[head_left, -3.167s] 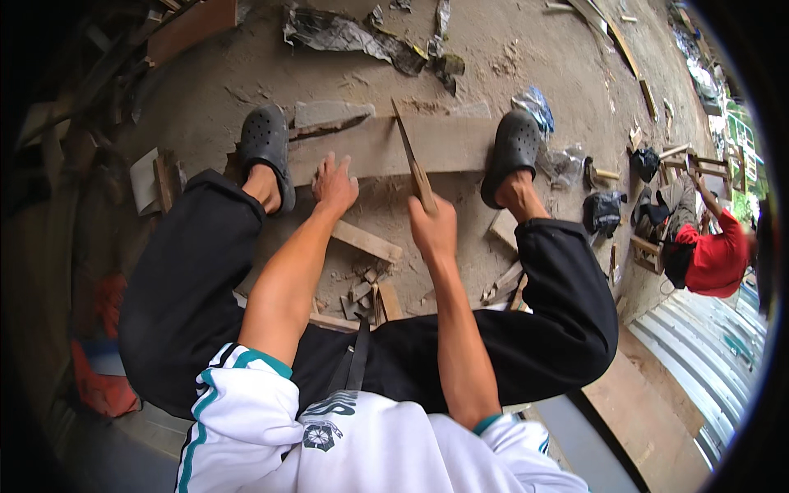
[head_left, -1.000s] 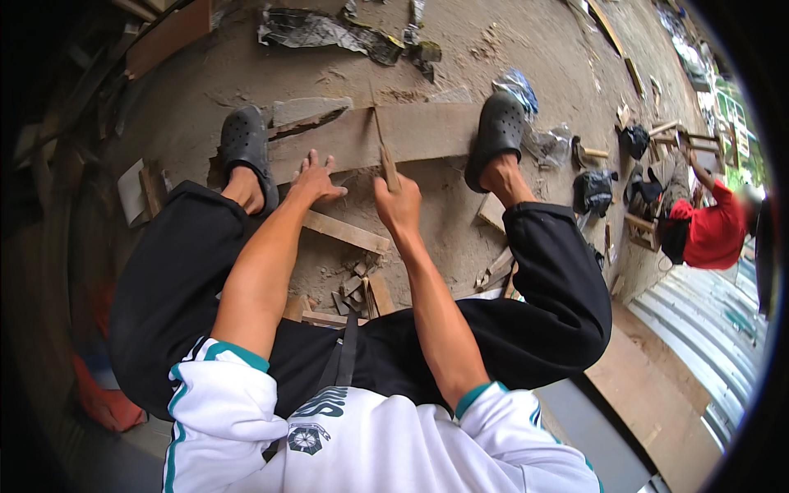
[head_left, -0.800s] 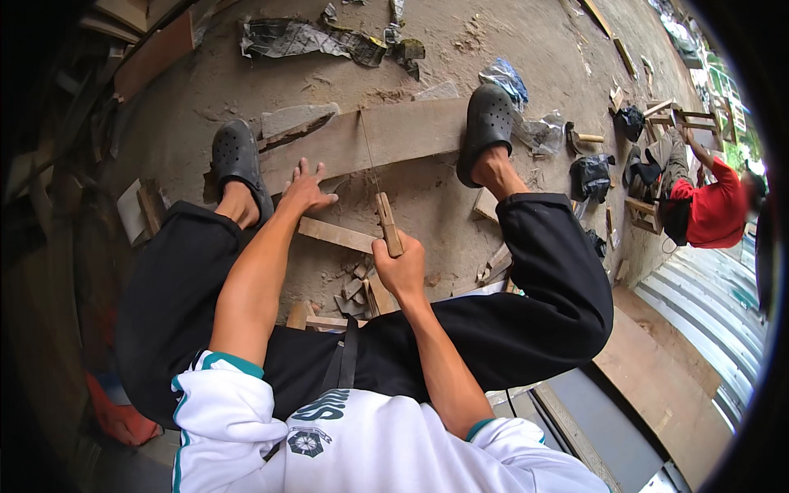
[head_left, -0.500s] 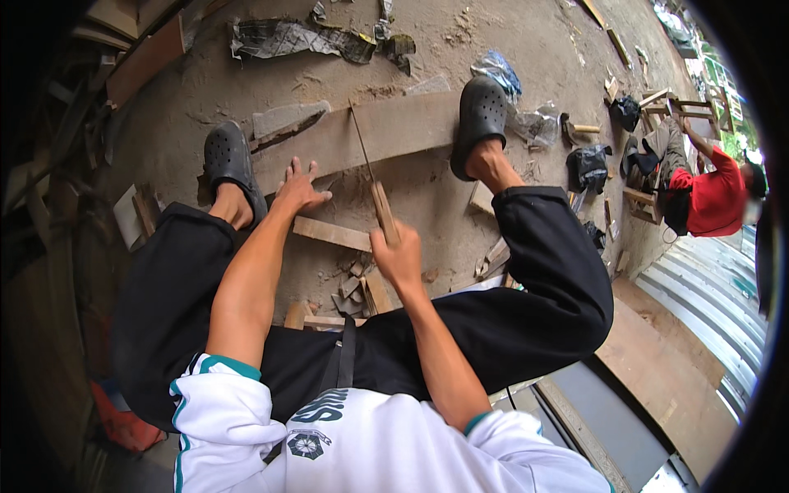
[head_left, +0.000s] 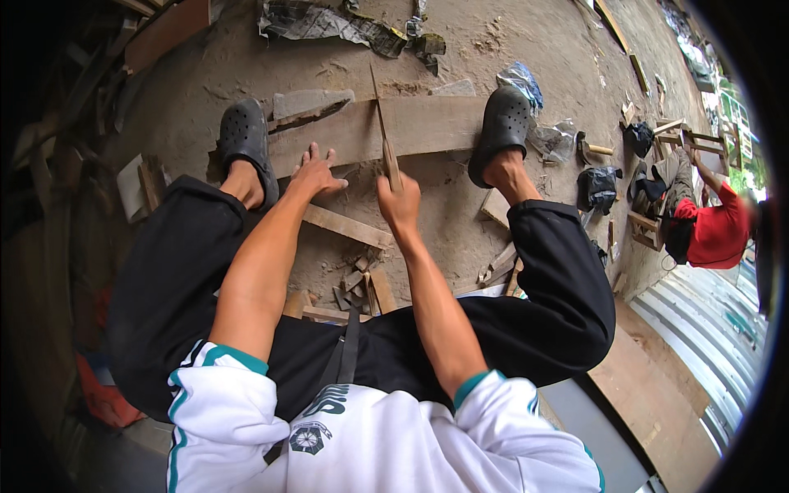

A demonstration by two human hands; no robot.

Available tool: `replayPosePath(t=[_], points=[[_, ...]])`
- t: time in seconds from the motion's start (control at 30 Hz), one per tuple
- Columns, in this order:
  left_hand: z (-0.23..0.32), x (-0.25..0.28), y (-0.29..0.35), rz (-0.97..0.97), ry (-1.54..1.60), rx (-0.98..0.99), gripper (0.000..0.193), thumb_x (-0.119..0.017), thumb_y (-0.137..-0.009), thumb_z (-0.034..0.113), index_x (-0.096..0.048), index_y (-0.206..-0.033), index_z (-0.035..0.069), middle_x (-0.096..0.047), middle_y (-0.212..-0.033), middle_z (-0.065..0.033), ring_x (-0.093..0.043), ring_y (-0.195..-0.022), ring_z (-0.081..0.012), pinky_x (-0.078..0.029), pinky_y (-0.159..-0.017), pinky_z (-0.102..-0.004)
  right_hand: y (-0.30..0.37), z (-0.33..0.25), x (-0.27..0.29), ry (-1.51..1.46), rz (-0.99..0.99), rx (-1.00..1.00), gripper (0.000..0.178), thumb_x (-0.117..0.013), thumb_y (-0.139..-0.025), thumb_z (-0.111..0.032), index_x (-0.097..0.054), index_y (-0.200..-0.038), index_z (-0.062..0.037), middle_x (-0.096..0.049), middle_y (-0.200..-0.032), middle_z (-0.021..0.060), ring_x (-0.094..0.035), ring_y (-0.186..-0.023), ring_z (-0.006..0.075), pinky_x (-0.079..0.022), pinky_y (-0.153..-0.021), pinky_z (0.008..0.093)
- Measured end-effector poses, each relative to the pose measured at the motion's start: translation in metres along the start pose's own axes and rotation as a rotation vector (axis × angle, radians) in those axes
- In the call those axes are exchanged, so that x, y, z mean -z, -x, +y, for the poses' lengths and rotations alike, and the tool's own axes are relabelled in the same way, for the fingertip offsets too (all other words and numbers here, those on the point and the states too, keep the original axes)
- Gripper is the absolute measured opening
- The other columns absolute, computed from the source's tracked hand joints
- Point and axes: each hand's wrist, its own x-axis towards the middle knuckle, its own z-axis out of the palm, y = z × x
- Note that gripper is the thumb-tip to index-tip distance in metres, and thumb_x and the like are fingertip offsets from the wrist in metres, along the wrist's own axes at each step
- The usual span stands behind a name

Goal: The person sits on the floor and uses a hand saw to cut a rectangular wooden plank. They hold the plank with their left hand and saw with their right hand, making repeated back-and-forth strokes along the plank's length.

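Note:
A wide wooden plank (head_left: 427, 123) lies across the ground between my feet, with a dark clog at each end of it. My right hand (head_left: 399, 202) is wrapped round the wooden handle of a handsaw (head_left: 381, 119). The saw's thin blade crosses the plank near its middle and reaches past the far edge. To the left of the saw, my left hand (head_left: 312, 173) rests on the plank's near edge with its fingers spread. Whether the blade has cut into the wood is too fine to make out.
A narrow wood strip (head_left: 348, 226) and several small offcuts (head_left: 362, 283) lie nearer my lap. A stone slab (head_left: 308, 102) sits at the plank's far left, crumpled sheeting (head_left: 329, 23) beyond. Right are a black plastic bag (head_left: 599, 188), a hammer (head_left: 593, 148) and a seated person in red (head_left: 717, 232).
My right hand has drawn forward and up slightly with the saw, and more blade now shows beyond the plank's far edge. The whole view has shifted a little; my left hand stays on the plank.

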Motion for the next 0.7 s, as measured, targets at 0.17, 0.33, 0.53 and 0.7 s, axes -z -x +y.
replayPosePath(t=[0.17, 0.33, 0.53, 0.7], points=[[-0.01, -0.01, 0.011, 0.015, 0.046, 0.02, 0.099, -0.069, -0.077, 0.051, -0.017, -0.156, 0.021, 0.0, -0.161, -0.0199, -0.013, -0.147, -0.0407, -0.025, -0.115, -0.0555, 0.08, -0.002, 0.031, -0.117, 0.016, 0.026, 0.022, -0.062, -0.079, -0.016, -0.053, -0.069, 0.001, -0.047, -0.054, 0.0167, -0.045, -0.05, 0.0163, -0.042, -0.051, 0.037], [-0.001, -0.004, 0.006, 0.005, 0.046, 0.008, 0.098, -0.069, -0.077, 0.049, -0.018, -0.156, 0.022, 0.0, -0.161, -0.02, -0.013, -0.147, -0.0404, -0.024, -0.115, -0.0549, 0.049, 0.025, 0.0, 0.057, -0.009, 0.058, 0.022, -0.063, -0.079, -0.015, -0.052, -0.067, 0.0004, -0.046, -0.054, 0.015, -0.043, -0.052, 0.0146, -0.041, -0.052, 0.0363], [-0.011, -0.007, 0.005, -0.001, 0.022, 0.027, 0.1, -0.069, -0.076, 0.051, -0.017, -0.156, 0.022, 0.001, -0.161, -0.0204, -0.013, -0.147, -0.0408, -0.024, -0.115, -0.0542, 0.061, -0.022, 0.037, 0.016, -0.049, 0.024, 0.023, -0.059, -0.083, -0.013, -0.052, -0.065, -0.001, -0.044, -0.055, -0.0006, -0.042, -0.055, 0.0078, -0.035, -0.049, 0.0303], [0.0, -0.005, -0.001, 0.004, -0.043, 0.008, 0.102, -0.068, -0.077, 0.053, -0.012, -0.156, 0.023, 0.003, -0.161, -0.0204, -0.013, -0.147, -0.0411, -0.025, -0.114, -0.0548, 0.019, -0.01, 0.029, 0.06, -0.02, 0.07, 0.026, -0.06, -0.082, -0.019, -0.053, -0.069, 0.0022, -0.046, -0.053, 0.0111, -0.043, -0.053, 0.0136, -0.04, -0.052, 0.0367]])
